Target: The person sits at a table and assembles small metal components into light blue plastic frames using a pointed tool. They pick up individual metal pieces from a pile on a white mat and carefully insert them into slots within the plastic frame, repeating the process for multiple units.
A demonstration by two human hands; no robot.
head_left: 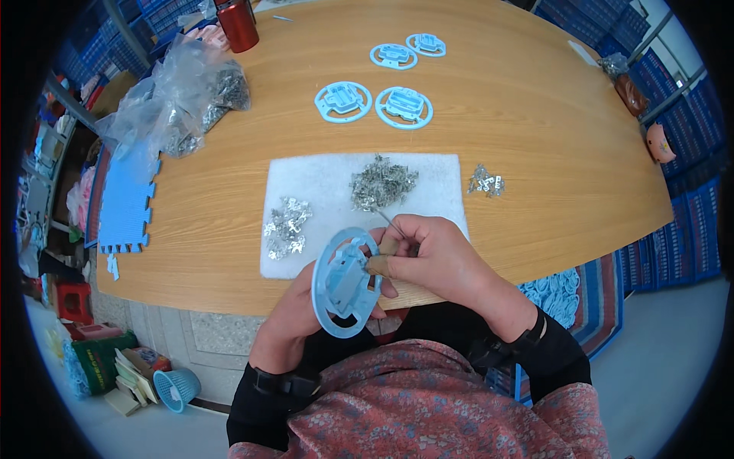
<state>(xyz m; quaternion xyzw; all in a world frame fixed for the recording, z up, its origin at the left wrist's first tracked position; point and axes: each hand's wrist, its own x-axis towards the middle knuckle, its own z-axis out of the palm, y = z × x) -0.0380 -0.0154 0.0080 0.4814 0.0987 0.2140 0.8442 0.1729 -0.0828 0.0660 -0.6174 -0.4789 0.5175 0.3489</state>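
My left hand (293,307) grips a light-blue plastic steering-wheel-shaped part (344,287) from behind, tilted above the table's near edge. Its ring faces left, and a moulded housing fills its middle. My right hand (447,256) is closed around a thin metal tool (391,222), whose kind I cannot make out. Tan coverings wrap its thumb and a finger, which press at the part's right side. Just beyond the hands lies a white padded mat (440,172). It carries a heap of small grey metal pieces (382,183) and a heap of shiny metal clips (288,227).
Beyond the mat, several matching blue wheel parts (404,107) lie on the wooden table (550,122). More metal pieces (487,182) sit right of the mat. At left are plastic bags (180,96), a blue foam mat (126,199) and a red flask (237,27). More blue parts (554,297) fill a striped container below right.
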